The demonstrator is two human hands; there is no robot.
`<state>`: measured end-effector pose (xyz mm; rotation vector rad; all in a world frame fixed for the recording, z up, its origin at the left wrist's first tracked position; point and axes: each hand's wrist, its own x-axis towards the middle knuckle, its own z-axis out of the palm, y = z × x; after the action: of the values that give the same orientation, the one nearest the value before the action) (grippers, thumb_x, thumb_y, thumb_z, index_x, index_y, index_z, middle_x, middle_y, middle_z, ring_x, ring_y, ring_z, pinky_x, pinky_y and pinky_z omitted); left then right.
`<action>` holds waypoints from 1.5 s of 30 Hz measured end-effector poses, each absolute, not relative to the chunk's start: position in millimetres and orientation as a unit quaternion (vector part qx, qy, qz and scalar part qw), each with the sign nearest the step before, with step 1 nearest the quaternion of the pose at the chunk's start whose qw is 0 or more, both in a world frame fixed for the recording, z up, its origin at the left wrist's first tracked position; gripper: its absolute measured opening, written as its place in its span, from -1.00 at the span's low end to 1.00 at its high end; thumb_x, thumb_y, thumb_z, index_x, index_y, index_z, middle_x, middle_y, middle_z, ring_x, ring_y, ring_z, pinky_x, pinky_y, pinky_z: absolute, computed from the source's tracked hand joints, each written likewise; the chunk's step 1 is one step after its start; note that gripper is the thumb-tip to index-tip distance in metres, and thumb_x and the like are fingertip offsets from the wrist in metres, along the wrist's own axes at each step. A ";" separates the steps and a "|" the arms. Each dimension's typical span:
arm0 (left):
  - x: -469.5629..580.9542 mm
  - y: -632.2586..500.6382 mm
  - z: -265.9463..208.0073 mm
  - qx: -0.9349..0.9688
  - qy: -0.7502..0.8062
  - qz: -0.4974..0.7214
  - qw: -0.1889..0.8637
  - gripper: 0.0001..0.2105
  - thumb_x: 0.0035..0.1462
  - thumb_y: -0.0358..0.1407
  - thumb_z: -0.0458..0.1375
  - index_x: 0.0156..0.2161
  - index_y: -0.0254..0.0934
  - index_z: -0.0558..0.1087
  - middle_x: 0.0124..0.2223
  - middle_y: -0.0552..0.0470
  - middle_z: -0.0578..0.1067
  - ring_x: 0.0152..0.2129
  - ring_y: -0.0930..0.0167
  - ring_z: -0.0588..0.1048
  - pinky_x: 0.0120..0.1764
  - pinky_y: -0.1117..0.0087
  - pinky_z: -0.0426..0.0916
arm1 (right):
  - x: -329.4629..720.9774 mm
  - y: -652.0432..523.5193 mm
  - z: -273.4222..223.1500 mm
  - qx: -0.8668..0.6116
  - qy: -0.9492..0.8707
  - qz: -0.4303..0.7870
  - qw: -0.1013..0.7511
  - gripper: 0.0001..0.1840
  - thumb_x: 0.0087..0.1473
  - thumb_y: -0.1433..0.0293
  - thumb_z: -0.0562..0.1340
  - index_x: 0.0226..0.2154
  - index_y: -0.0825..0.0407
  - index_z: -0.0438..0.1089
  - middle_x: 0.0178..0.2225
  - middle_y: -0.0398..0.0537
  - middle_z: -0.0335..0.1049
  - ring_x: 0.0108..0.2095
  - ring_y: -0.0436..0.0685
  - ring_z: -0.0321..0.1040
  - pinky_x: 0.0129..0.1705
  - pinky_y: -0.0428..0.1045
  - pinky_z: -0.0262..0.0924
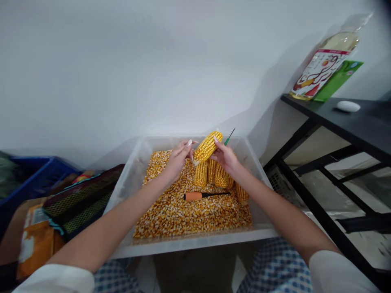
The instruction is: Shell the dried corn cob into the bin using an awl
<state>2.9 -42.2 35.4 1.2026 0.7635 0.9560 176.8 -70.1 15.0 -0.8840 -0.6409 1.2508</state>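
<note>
A yellow corn cob (208,147), covered in kernels, is tilted above a clear plastic bin (189,243). My right hand (225,156) is closed around its right side, thumb on top. Close to the cob's lower left end, my left hand (180,156) has its thumb and fingers drawn together; anything between them is too small to make out. A thin pointed tool with a green handle (227,141) points up just behind my right hand; whether that hand holds it I cannot tell. Below lie several more cobs (200,175) and an orange-handled screwdriver-like tool (193,196) on loose corn kernels (183,219).
A black shelf (330,112) at right carries a bottle (324,67), a green packet (337,81) and a white rounded object (348,106). To the left are a blue crate (45,175) and a dark mesh bag (82,203). A white wall (183,73) rises behind the bin.
</note>
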 end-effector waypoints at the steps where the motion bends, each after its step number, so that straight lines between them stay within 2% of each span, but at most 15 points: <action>1: 2.1 -40.4 34.1 0.530 0.321 0.416 0.665 -0.70 0.05 -0.14 0.11 -0.59 -0.29 0.34 -0.45 0.05 0.39 -0.36 0.45 0.34 -0.24 0.49 0.20 | 177.2 -69.8 15.4 -0.393 -0.287 0.556 0.674 -0.70 -0.20 0.23 0.34 -0.42 0.01 0.30 -0.39 -0.14 0.46 -0.34 0.07 0.38 -0.35 -0.01 0.35; 7: -2.4 -30.5 28.2 0.566 0.262 0.398 0.673 -0.62 0.08 -0.13 0.07 -0.66 -0.31 0.28 -0.45 -0.01 0.44 -0.43 0.45 0.35 -0.34 0.48 0.20 | 173.2 -71.8 17.0 -0.405 -0.297 0.552 0.665 -0.69 -0.24 0.23 0.36 -0.44 0.01 0.30 -0.46 -0.18 0.43 -0.37 0.04 0.38 -0.36 -0.02 0.34; 13: -2.7 -26.4 20.2 0.671 0.319 0.345 0.574 -0.54 0.09 -0.02 0.02 -0.69 -0.29 0.24 -0.69 0.10 0.22 -0.68 0.52 0.18 -0.53 0.47 0.08 | 170.7 -73.3 13.3 -0.407 -0.295 0.555 0.663 -0.69 -0.24 0.24 0.37 -0.47 0.01 0.28 -0.45 -0.18 0.42 -0.39 0.04 0.37 -0.35 -0.02 0.35; 18: -7.1 -20.4 16.9 0.706 0.363 0.251 0.553 -0.52 0.02 0.07 0.04 -0.70 -0.26 0.20 -0.74 0.12 0.15 -0.76 0.52 0.11 -0.64 0.45 -0.01 | 184.6 -68.6 16.8 -0.408 -0.294 0.551 0.666 -0.72 -0.18 0.18 0.31 -0.42 0.00 0.33 -0.41 -0.13 0.45 -0.32 0.10 0.38 -0.35 0.00 0.35; 22: -10.8 -20.4 25.3 0.695 0.330 0.249 0.589 -0.53 0.02 0.11 -0.01 -0.65 -0.24 0.23 -0.75 0.15 0.08 -0.80 0.52 0.06 -0.65 0.45 0.05 | 190.4 -65.3 15.2 -0.411 -0.297 0.547 0.666 -0.72 -0.17 0.18 0.30 -0.41 -0.01 0.34 -0.40 -0.13 0.45 -0.31 0.10 0.38 -0.35 0.00 0.36; 27: -10.8 -26.2 28.4 0.767 0.340 0.202 0.505 -0.42 0.11 0.14 -0.26 -0.57 -0.23 0.35 -0.79 0.14 0.04 -0.82 0.47 0.09 -0.63 0.41 0.07 | 185.5 -65.0 9.9 -0.415 -0.289 0.548 0.667 -0.73 -0.18 0.20 0.31 -0.40 -0.01 0.34 -0.39 -0.15 0.45 -0.32 0.07 0.38 -0.36 -0.02 0.35; 28: -9.9 -28.0 27.2 0.780 0.340 0.196 0.487 -0.44 0.10 0.14 -0.23 -0.55 -0.23 0.37 -0.77 0.13 0.09 -0.80 0.46 0.13 -0.62 0.41 0.08 | 183.9 -65.5 9.4 -0.414 -0.283 0.548 0.669 -0.73 -0.18 0.21 0.32 -0.40 -0.01 0.34 -0.39 -0.15 0.46 -0.32 0.07 0.38 -0.36 -0.02 0.35; 32: -3.8 -37.2 20.3 0.817 0.304 0.194 0.450 -0.65 -0.06 0.05 0.12 -0.40 -0.23 0.44 -0.58 0.10 0.38 -0.65 0.43 0.28 -0.55 0.44 0.12 | 177.7 -68.2 8.3 -0.395 -0.271 0.559 0.677 -0.74 -0.16 0.22 0.31 -0.39 -0.01 0.34 -0.37 -0.16 0.46 -0.30 0.08 0.38 -0.35 -0.03 0.36; 35: 1.1 -42.9 15.4 0.811 0.289 0.216 0.460 -0.69 -0.03 -0.02 0.14 -0.32 -0.23 0.47 -0.50 0.08 0.44 -0.59 0.40 0.32 -0.49 0.44 0.17 | 174.9 -69.1 7.1 -0.387 -0.256 0.581 0.669 -0.75 -0.14 0.20 0.29 -0.39 -0.01 0.34 -0.38 -0.16 0.46 -0.32 0.08 0.39 -0.33 -0.02 0.36; 38: 4.1 -46.0 12.5 0.818 0.264 0.254 0.443 -0.70 0.07 -0.05 0.05 -0.42 -0.22 0.48 -0.46 0.04 0.45 -0.51 0.38 0.36 -0.39 0.41 0.21 | 175.4 -68.4 5.9 -0.385 -0.249 0.588 0.667 -0.74 -0.12 0.18 0.28 -0.38 -0.02 0.33 -0.39 -0.14 0.45 -0.32 0.09 0.39 -0.32 0.00 0.37; 41: 4.0 -48.6 12.3 0.829 0.260 0.266 0.417 -0.61 0.12 -0.05 -0.02 -0.58 -0.22 0.41 -0.56 0.04 0.38 -0.57 0.39 0.32 -0.39 0.40 0.20 | 177.4 -67.7 5.8 -0.384 -0.258 0.586 0.665 -0.75 -0.08 0.18 0.26 -0.36 -0.02 0.33 -0.39 -0.14 0.45 -0.32 0.08 0.40 -0.30 0.00 0.37; 45: 0.6 -49.5 15.7 0.855 0.270 0.262 0.357 -0.58 0.17 -0.05 -0.08 -0.61 -0.24 0.28 -0.62 0.08 0.27 -0.66 0.43 0.21 -0.45 0.39 0.16 | 177.1 -68.5 7.7 -0.362 -0.223 0.608 0.671 -0.82 -0.02 0.26 0.23 -0.34 0.01 0.33 -0.41 -0.16 0.45 -0.37 0.03 0.40 -0.30 -0.04 0.37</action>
<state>0.6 -49.5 15.7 2.2067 0.6982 0.6761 177.1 -68.5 7.7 -0.8156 -0.5015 1.3698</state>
